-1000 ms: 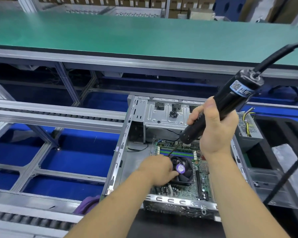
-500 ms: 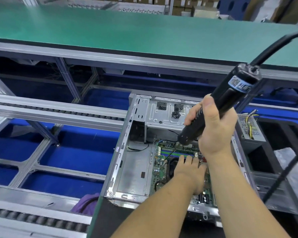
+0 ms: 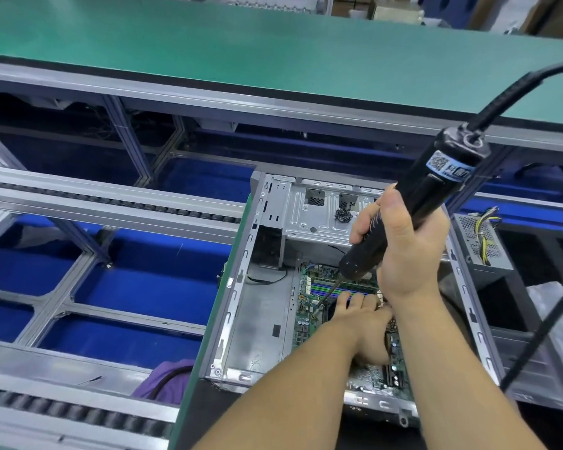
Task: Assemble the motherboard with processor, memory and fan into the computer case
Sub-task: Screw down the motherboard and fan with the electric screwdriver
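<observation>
Motherboard (image 3: 309, 315) under flat left hand (image 3: 363, 319); right hand (image 3: 407, 251) grips screwdriver (image 3: 413, 209).

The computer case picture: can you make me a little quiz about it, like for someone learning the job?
1. True or false: the right hand grips the screwdriver.
2. What is the left hand doing? A) lying flat over the fan on the motherboard B) holding a cable C) resting outside the case
3. Fill in: the screwdriver's tip points down at the ____.

Key: 1 true. 2 A. 3 motherboard.
</observation>
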The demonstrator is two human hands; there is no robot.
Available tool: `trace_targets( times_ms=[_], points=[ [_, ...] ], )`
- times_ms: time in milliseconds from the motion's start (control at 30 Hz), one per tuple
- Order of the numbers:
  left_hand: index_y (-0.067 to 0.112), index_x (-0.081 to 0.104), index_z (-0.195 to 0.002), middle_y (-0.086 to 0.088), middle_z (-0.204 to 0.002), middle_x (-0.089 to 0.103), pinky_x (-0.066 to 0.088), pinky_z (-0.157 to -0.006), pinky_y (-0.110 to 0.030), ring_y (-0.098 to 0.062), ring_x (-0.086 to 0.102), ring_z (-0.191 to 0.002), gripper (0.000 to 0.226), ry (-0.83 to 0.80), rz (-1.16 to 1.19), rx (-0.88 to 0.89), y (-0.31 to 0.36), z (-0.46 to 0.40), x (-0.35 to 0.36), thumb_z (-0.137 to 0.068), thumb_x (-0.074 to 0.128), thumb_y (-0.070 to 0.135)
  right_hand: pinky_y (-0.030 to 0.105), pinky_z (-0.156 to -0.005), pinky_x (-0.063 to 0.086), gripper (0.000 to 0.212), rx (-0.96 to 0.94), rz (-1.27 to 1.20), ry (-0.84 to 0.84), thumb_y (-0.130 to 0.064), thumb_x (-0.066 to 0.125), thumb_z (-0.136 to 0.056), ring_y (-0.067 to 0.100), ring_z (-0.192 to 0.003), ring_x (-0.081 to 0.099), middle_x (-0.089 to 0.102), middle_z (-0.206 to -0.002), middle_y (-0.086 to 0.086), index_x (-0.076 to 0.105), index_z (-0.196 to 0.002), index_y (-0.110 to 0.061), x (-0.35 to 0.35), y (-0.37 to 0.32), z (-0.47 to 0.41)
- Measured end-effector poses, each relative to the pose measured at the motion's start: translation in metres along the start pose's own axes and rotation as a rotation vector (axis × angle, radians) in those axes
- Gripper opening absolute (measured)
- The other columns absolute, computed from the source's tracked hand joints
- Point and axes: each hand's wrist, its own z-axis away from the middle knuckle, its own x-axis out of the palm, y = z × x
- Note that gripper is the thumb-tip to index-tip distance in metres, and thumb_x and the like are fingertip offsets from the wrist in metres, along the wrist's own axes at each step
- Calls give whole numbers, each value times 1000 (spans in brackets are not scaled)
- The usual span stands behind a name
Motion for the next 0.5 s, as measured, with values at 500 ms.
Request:
trace_targets(
  times_ms=[500],
  points=[
    [19,24,-150,-15,-154,20,-9,-116,-56,-33,10,-144,81,50,-40,1,3,-1,3,-84,66,36,34,-56,47,23,4,-63,25,-40,65,-86,29,-48,53,59,-54,2,65,-67,-27,-5,-1,1]
  ],
)
